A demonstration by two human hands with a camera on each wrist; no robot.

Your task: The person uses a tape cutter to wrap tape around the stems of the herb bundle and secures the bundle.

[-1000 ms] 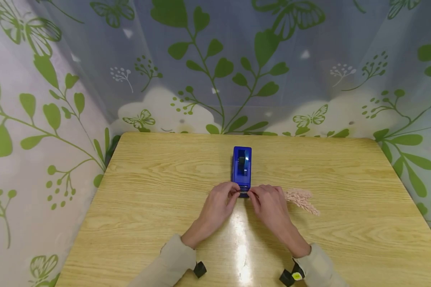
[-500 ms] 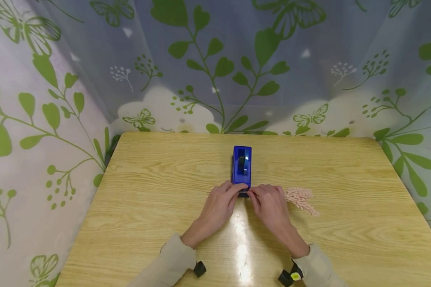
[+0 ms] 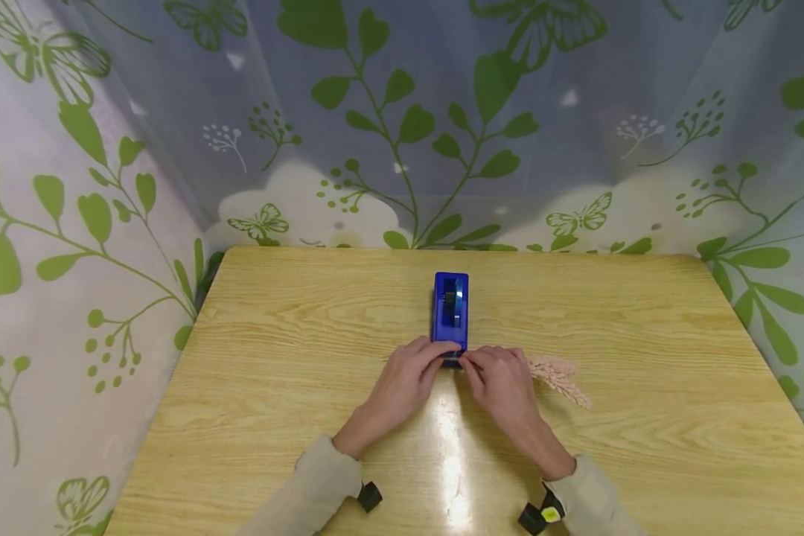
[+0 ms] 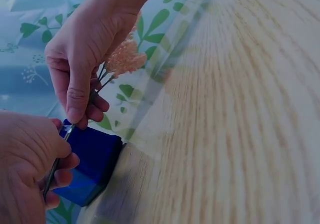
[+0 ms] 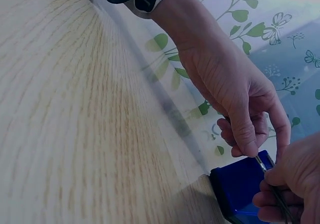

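Observation:
A blue tape dispenser (image 3: pixel 451 309) with a dark window in its top stands in the middle of the table. At its near end, both hands hold a dried flower stem (image 4: pixel 51 174) crosswise. My left hand (image 3: pixel 405 376) pinches the stem on the left, its index finger stretched over the dispenser's near end. The right hand (image 3: pixel 505 383) pinches the stem close by on the right. Beyond that hand stick out fluffy pink flower heads (image 4: pixel 125 59). Between the fingertips, a short part of the stem looks shiny; whether tape lies there I cannot tell.
The wood-grain table (image 3: pixel 295 313) reaches out on both sides of the hands. Behind and to the left hangs a curtain (image 3: pixel 348 171) printed with leaves and butterflies. Black camera mounts (image 3: pixel 370 496) sit at both wrists.
The left index finger has stretched out from the stem onto the dispenser's near end. The flower heads have shifted slightly left and down. The right hand keeps its pinch.

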